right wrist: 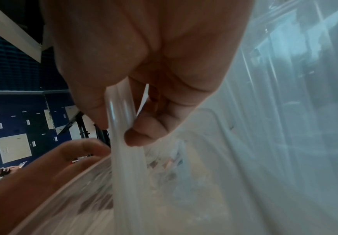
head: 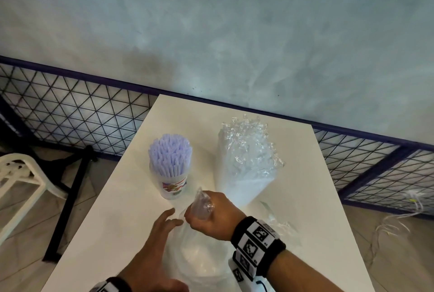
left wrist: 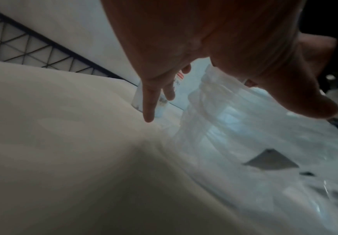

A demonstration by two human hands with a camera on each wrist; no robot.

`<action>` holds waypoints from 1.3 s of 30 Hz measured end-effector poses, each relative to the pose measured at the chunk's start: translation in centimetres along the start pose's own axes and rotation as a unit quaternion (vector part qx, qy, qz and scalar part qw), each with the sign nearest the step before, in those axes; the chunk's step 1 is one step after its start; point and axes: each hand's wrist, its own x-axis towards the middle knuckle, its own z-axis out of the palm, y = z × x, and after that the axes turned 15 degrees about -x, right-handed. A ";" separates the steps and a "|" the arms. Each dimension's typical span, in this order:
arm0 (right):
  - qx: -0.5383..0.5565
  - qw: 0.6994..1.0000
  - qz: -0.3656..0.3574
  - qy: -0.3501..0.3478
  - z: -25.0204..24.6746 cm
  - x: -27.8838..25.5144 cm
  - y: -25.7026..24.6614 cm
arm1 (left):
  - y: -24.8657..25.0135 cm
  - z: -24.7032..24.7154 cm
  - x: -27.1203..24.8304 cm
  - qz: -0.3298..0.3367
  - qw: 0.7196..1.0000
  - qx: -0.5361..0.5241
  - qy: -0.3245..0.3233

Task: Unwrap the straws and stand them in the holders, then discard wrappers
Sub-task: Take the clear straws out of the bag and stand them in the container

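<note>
right hand fingers pinch bunched neck of clear, crinkly plastic wrapper bag, its long axis running back toward the person | left hand fingers spread, just beside it (nearer) | lilac straws upright in translucent cylindrical holder beyond | white worktop

White table bears straw holder, wrapped straws, clear bag.
</note>
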 end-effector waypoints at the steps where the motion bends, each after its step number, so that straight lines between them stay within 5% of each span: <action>1: 0.012 1.000 -0.001 0.003 -0.2 0.0 0.0 | -0.3 0.4 0.2 0.008 1.000 0.014 -0.016; 7: 0.010 1.000 -0.005 0.009 -3.0 -0.7 -1.0 | -1.2 1.9 2.0 -0.048 0.996 0.061 -0.052; 10: -0.013 0.997 -0.049 0.063 -7.9 -2.0 -2.7 | -1.8 2.3 2.4 -0.048 0.994 0.088 -0.042; 17: -0.035 0.984 0.008 0.172 -19.7 -3.9 -5.3 | -2.4 2.9 2.8 -0.095 0.991 0.090 -0.016; 39: -0.180 0.967 -0.042 0.176 -21.9 -2.5 -5.6 | -0.9 2.9 2.3 -0.110 0.991 0.066 -0.031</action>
